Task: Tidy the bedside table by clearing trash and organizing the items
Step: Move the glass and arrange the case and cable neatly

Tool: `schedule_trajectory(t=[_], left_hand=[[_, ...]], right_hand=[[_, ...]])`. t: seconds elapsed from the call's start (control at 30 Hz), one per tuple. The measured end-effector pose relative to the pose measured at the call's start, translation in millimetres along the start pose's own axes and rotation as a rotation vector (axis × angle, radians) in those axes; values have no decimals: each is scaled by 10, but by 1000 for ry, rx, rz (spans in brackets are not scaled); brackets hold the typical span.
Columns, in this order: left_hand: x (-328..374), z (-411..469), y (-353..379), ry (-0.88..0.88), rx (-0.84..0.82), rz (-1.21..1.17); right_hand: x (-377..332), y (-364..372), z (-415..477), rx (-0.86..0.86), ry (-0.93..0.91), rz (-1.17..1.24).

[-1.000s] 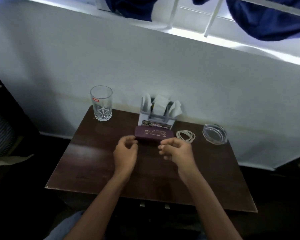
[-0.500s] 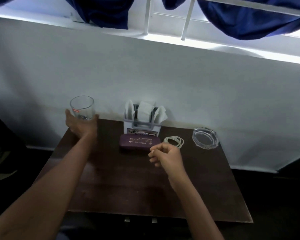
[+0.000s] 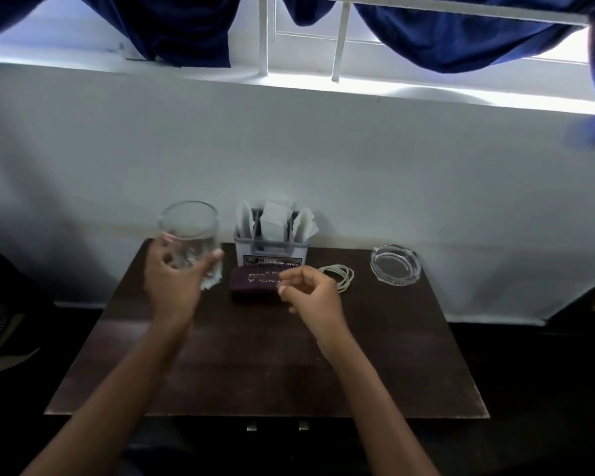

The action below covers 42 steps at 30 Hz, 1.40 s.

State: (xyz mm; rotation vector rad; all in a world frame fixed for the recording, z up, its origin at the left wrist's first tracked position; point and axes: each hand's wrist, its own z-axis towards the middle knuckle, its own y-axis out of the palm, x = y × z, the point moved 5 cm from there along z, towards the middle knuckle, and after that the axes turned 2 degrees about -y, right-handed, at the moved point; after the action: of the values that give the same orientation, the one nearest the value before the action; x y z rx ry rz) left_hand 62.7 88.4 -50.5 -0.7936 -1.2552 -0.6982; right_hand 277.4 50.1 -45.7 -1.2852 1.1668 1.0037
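Observation:
My left hand (image 3: 172, 283) grips a clear drinking glass (image 3: 189, 231) and holds it lifted over the table's back left part, blurred by motion. My right hand (image 3: 311, 292) hovers loosely curled and holding nothing, just in front of a dark purple case (image 3: 251, 281) with pale lettering. Behind the case stands a grey-and-white holder (image 3: 272, 250) stuffed with white paper napkins. A coiled white cable (image 3: 339, 274) lies right of the case. A clear glass ashtray (image 3: 395, 262) sits at the back right of the dark wooden table (image 3: 261, 372).
The table stands against a white wall (image 3: 323, 159) under a window sill with blue curtains (image 3: 443, 32). Dark furniture flanks the table on both sides. Two small metal handles (image 3: 277, 426) show below the table's front edge.
My left hand left the case, reached to the glass at the back left, closed round it and lifted it toward the holder. My right hand stayed near the case.

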Motion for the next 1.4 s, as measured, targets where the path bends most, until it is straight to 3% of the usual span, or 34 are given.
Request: schedule_trajectory(t=[0.1,0.2,0.4,0.57,0.77,0.93,1.1,1.4], left_hand=[[184,-496,120,-8,-160,-62],[172,-840,273,-62,-303,-139],[166,-957,510,19,-560,-43],[215,-1076,667,-34,-893,-80],[163,-1106,734,175,-760,142],[139,-1117,827,125,-767,160],[137,-1206,949,5,-821,100],[71,-1248,1007,-45,-850,125]], right_hand=[[-62,133,-72,-124,-128,-145],[-21,179,-133,-178,-153,-103],[85,-30,-128,-73,-96,-158],[100,-343,-94,131,-107,-214],[279,-1006,159,539,17,-94],[229,-1587,403,724,91,-230],[298,-1886,614,754,150,-315],[406,-1912,825,642,196,-470]])
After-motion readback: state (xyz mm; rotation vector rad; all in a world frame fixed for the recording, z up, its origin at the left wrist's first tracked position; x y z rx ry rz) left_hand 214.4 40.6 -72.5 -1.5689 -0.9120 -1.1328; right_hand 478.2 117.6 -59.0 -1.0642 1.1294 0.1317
